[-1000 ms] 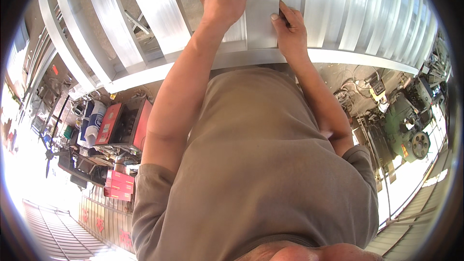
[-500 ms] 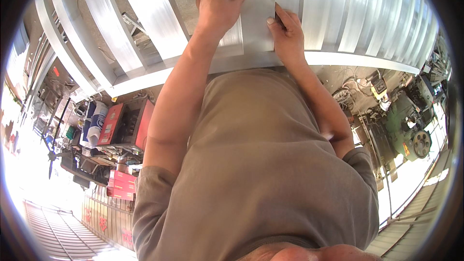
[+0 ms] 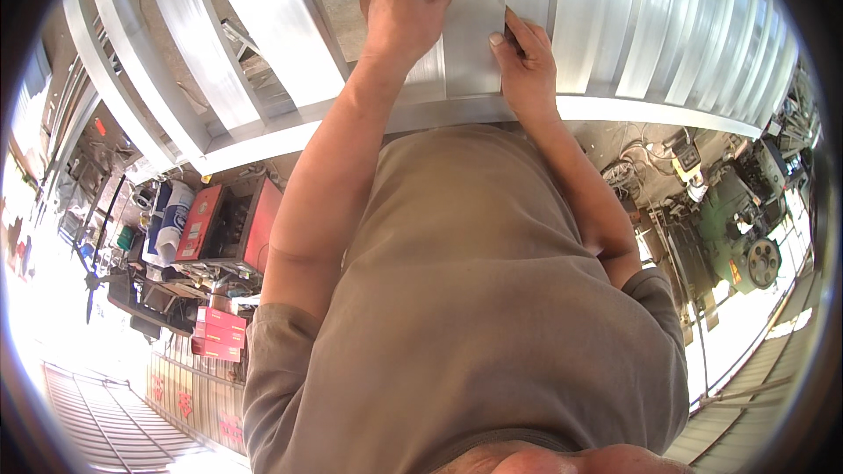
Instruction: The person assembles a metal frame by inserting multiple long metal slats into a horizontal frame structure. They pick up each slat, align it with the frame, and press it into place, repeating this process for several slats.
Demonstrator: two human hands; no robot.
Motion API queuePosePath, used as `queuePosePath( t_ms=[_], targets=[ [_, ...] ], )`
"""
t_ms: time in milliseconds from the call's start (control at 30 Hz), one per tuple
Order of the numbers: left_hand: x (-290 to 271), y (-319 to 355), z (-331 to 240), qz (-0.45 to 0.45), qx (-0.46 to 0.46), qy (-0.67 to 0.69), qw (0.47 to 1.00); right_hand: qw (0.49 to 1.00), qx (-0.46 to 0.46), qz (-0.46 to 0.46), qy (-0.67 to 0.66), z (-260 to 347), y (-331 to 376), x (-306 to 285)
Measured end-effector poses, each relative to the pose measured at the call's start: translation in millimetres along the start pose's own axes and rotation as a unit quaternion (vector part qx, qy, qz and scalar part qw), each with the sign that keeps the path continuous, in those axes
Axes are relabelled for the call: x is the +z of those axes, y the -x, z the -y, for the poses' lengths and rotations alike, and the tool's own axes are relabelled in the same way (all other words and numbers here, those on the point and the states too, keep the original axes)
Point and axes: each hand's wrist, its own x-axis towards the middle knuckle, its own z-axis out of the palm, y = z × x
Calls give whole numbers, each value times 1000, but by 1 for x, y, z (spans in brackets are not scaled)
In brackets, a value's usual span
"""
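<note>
A flat grey metal plate [image 3: 472, 35] lies between my two hands, across the silvery metal frame at the top of the view. At its left edge my left hand [image 3: 404, 10] is closed, the thumb resting on the plate's face and the index finger stretched along the edge. My right hand [image 3: 529, 61] pinches the right edge lower down, thumb on top and fingers curled beside it. The undersides of both grips are hidden. A pale metal slat [image 3: 428, 75] shows partly beneath the plate, by my left wrist.
Several wide slats [image 3: 263, 9] stand apart on the left; closer ones [image 3: 575, 26] run to the right. The frame's near rail [image 3: 650, 111] passes before my body. A red box-shaped machine [image 3: 200, 221], red cartons [image 3: 218, 333] and a green machine [image 3: 733, 228] stand around.
Both hands and the plate sit very slightly farther right in view. The two grips look the same.
</note>
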Motion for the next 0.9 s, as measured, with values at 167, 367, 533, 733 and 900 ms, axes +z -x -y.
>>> queuePosePath(
  t_ms=[167, 367, 533, 733, 900],
  targets=[
    [2, 1, -1, 5, 5, 21, 1000, 1000, 4, -12, -18, -1, 0, -2],
    [-3, 2, -1, -25, 3, -35, 999, 999, 25, -5, -28, 11, -1, 1],
    [-12, 32, -11, -30, -51, 55, 997, 998, 16, -67, 2, 35, 15, -17],
    [-88, 89, 27, -289, -27, -166, 942, 987, -94, 86, -95, 89, 11, 11],
    [-109, 101, 56, -203, -139, -54, 968, 967, 22, 198, -158, 153, -13, 89]
  ],
)
